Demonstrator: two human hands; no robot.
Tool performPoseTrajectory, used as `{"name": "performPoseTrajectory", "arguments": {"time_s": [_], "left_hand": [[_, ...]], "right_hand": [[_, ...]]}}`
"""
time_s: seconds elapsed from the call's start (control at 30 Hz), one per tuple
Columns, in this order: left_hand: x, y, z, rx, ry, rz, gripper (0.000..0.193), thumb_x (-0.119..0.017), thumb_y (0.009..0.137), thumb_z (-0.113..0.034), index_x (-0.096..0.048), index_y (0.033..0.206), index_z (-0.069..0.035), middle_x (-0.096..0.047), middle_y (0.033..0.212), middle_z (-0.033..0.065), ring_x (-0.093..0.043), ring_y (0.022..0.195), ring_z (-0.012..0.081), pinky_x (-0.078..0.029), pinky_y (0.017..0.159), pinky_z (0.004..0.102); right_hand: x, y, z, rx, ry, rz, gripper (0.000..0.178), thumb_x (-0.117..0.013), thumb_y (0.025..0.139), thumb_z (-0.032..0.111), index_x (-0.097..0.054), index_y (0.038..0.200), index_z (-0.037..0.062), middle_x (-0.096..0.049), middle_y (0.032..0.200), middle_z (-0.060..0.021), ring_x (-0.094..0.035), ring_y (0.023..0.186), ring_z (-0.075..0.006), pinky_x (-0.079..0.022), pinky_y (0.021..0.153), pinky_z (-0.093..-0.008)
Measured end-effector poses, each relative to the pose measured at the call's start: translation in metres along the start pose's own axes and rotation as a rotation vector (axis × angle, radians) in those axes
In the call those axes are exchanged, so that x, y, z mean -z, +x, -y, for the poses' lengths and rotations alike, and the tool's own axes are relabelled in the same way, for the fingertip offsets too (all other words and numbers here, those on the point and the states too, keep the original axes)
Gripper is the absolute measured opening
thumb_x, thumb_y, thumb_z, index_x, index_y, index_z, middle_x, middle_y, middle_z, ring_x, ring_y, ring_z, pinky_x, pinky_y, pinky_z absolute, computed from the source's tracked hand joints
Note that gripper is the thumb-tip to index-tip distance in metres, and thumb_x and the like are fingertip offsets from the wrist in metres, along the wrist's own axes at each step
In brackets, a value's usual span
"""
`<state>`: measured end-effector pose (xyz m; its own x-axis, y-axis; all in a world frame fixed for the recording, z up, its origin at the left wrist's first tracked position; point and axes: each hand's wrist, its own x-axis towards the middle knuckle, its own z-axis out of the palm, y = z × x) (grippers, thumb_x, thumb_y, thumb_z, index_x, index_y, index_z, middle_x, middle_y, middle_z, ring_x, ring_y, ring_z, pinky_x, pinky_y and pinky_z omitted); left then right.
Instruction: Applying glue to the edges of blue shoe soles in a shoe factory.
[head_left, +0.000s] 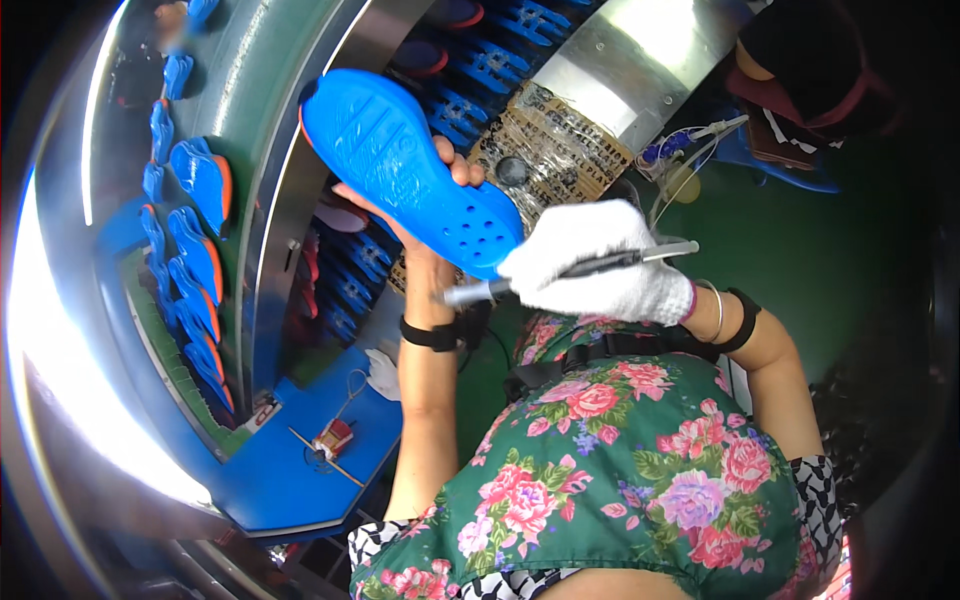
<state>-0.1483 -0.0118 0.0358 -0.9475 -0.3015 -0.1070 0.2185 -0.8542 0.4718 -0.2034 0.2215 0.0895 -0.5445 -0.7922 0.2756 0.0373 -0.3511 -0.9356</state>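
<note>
The bare left hand was clamped on a blue insole, held up left of centre; the gloved right hand gripped a pen-like tool beside the insole's holed end, contact unconfirmed; the hands were apart; further blue insoles lay on a green surface at left.

We've got harsh white glare down the L edge, plus hot reflections on the metal sheet up top. R side's v. dim, corners black, edges bent by fisheye. Blue insole has soft sheen; pen-like tool's tip is blurred.
</note>
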Motion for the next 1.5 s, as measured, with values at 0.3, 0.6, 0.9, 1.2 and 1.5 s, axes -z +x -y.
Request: {"name": "performPoseTrajectory", "arguments": {"time_s": [0.3, 0.6, 0.9, 1.2, 1.5], "left_hand": [[0.001, -0.002, -0.017, 0.349, 0.125, 0.076, 0.123, -0.046, 0.065, -0.102, -0.047, 0.14, -0.005, -0.064, 0.103, 0.0195, -0.064, 0.074, 0.0357, -0.052, 0.071, 0.0484], [0.017, 0.003, -0.019, 0.544, 0.08, 0.102, 0.128, -0.039, 0.071, -0.098, -0.038, 0.153, 0.0, -0.065, 0.122, 0.0272, -0.072, 0.095, 0.0412, -0.063, 0.078, 0.0553], [0.003, 0.01, -0.024, 0.677, 0.273, -0.052, 0.126, -0.024, 0.075, -0.099, -0.037, 0.154, -0.002, -0.065, 0.124, 0.0277, -0.073, 0.091, 0.0446, -0.062, 0.079, 0.058], [0.0, -0.022, 0.026, 0.342, 0.22, -0.174, 0.068, -0.044, 0.104, -0.055, -0.048, 0.146, -0.003, -0.064, 0.133, 0.0201, -0.065, 0.117, 0.0349, -0.054, 0.101, 0.0509], [0.011, -0.04, 0.026, 0.41, 0.38, -0.246, 0.052, -0.051, 0.106, -0.04, -0.049, 0.149, -0.011, -0.054, 0.149, 0.0162, -0.057, 0.131, 0.0363, -0.05, 0.107, 0.0581]], "right_hand": [[-0.002, -0.007, -0.003, 0.255, -0.392, 0.178, 0.023, -0.08, 0.081, 0.006, -0.078, 0.104, 0.0091, -0.076, 0.103, -0.0103, -0.071, 0.086, -0.026, -0.058, 0.073, -0.036], [-0.008, -0.004, -0.018, 0.467, -0.66, 0.28, 0.023, -0.073, 0.083, 0.009, -0.076, 0.106, 0.0113, -0.074, 0.103, -0.0078, -0.069, 0.086, -0.0281, -0.058, 0.074, -0.0395], [0.012, 0.024, -0.004, 0.219, -0.323, 0.309, 0.015, -0.081, 0.08, 0.005, -0.078, 0.094, 0.0088, -0.077, 0.097, -0.0104, -0.072, 0.083, -0.0283, -0.057, 0.074, -0.0379], [0.035, 0.034, 0.014, -0.022, -0.265, -0.16, 0.021, -0.08, 0.082, 0.002, -0.077, 0.103, 0.0025, -0.077, 0.102, -0.0115, -0.074, 0.091, -0.0217, -0.058, 0.084, -0.0343], [0.046, 0.023, 0.016, 0.074, -0.446, -0.105, 0.013, -0.08, 0.08, 0.0, -0.078, 0.092, 0.0037, -0.077, 0.095, -0.0104, -0.074, 0.088, -0.0226, -0.058, 0.081, -0.0342]]}}
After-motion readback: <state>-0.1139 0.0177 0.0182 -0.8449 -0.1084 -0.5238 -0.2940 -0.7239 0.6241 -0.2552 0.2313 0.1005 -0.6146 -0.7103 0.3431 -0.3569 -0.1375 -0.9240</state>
